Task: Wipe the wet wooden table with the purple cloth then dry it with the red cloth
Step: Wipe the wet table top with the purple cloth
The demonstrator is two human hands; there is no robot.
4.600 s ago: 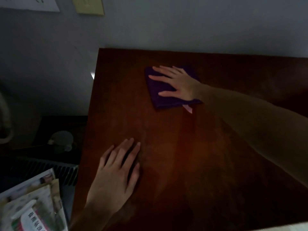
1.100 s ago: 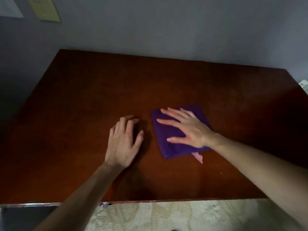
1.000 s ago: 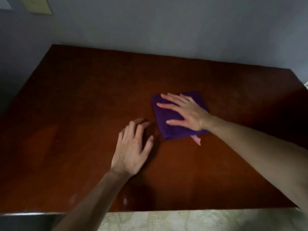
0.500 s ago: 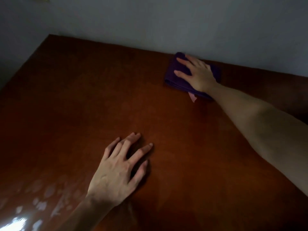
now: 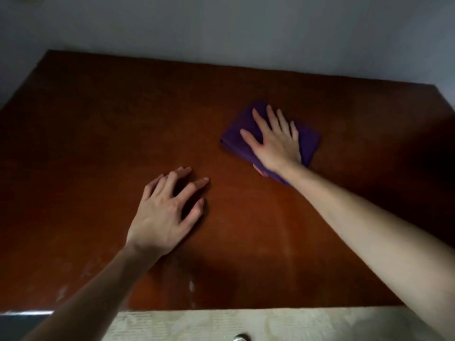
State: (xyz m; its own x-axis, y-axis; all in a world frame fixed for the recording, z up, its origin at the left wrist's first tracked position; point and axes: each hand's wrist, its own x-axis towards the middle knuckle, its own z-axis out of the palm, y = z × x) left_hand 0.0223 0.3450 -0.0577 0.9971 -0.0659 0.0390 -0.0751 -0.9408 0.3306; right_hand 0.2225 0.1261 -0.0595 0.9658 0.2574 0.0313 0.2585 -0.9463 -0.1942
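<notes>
Right hand lies flat, fingers spread, on folded purple cloth, mid-right of bench, to spread wiping pressure. Left hand, fingers straight, holds nothing, braces on wood. Wet streaks, apparently, nr front edge.

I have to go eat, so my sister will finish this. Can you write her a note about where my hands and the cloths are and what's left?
Right hand: flat, fingers straight, pressing the folded purple cloth onto the wooden table, right of centre.
Left hand: spread on bare wood nearer the front edge, holding nothing.
Done: purple wiping is under way; pale wet streaks show near the front edge.
Left: wipe those front patches, then dry everything with the red cloth. The red cloth is not in view; only a small pink bit peeks from under the purple one.
</notes>
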